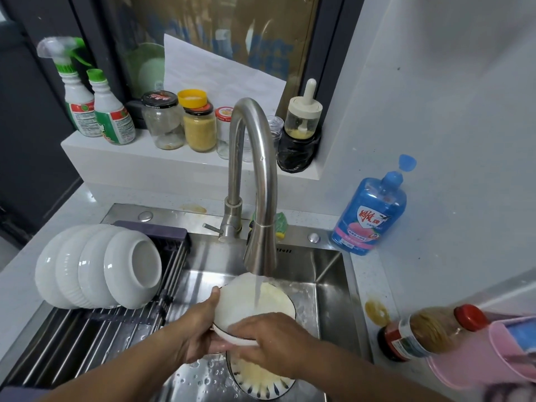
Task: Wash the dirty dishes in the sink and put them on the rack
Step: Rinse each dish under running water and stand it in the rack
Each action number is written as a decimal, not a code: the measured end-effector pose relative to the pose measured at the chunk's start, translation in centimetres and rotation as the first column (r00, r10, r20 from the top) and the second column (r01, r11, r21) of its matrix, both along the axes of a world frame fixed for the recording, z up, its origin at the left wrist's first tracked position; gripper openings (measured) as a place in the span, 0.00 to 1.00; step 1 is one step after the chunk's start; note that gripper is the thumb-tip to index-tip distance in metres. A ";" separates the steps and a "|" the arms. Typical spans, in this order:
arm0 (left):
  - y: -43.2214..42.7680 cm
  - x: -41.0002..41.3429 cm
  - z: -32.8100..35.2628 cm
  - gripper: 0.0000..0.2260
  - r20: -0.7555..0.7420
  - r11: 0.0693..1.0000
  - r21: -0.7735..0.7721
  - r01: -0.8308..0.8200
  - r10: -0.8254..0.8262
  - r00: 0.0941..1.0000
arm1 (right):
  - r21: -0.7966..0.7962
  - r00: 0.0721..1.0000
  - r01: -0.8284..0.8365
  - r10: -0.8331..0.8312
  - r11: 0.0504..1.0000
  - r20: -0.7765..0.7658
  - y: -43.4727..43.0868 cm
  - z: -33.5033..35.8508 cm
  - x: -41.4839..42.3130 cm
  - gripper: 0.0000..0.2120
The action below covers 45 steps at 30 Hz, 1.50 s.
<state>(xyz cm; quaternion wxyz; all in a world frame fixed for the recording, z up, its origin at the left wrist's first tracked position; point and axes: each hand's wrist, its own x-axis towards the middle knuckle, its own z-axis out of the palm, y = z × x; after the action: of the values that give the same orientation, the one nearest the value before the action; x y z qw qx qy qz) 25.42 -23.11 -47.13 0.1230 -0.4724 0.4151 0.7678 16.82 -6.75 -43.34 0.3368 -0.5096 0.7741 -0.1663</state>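
Low in the middle of the frame, the bowl [255,300] was held tilted over the sink [327,274], right under the faucet [255,169], with a stream of water [257,288] running into it. The left hand [200,329] had its grip closed on the bowl's left rim, thumb on the edge. The right hand [272,340] had its grip curled over the near rim. Below them, at the bottom of the frame, a patterned dish [261,384] with a dark-marked border lay in the sink. At the left, four white bowls [95,268] stood on edge on the rack [87,338], leaning against each other. A blue soap bottle [368,216] stood on the tabletop [374,285] at the right.
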 end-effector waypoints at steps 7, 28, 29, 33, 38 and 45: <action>-0.9 -0.6 1.0 0.35 0.036 0.975 -0.048 0.217 -0.216 0.976 | 0.016 0.881 0.362 -0.348 0.932 0.319 -0.6 2.3 -3.5 0.10; 2.4 -1.4 4.3 0.15 -0.286 0.987 0.147 -0.061 0.101 0.953 | -0.070 0.860 0.378 -0.378 0.923 -0.343 -5.1 -3.8 -3.0 0.19; 2.6 -1.7 4.3 0.15 -0.250 0.979 0.161 -0.126 0.164 0.954 | -0.076 0.866 0.393 -0.397 0.916 -0.304 -5.1 -3.7 -2.5 0.19; 2.5 -2.5 3.2 0.13 -0.103 0.866 0.288 -0.408 0.452 0.886 | -0.135 0.868 0.399 -0.421 0.907 -0.262 -4.8 -1.7 0.4 0.20; 1.9 -2.6 2.6 0.12 -0.055 0.771 0.316 -0.553 0.597 0.800 | -0.187 0.782 0.508 -0.542 0.841 -0.308 -3.4 -1.1 1.2 0.29; 1.4 -0.6 3.3 0.13 -0.134 0.832 0.302 -0.466 0.521 0.843 | -0.025 0.464 0.884 -0.873 0.466 0.149 -3.5 -4.0 -2.1 0.19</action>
<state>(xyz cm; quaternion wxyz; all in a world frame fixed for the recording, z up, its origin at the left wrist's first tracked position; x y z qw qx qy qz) 24.86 -21.67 -43.80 -0.0650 -0.4597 0.1857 0.8660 14.72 -10.22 -47.38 0.2216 -0.0443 0.8958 -0.3828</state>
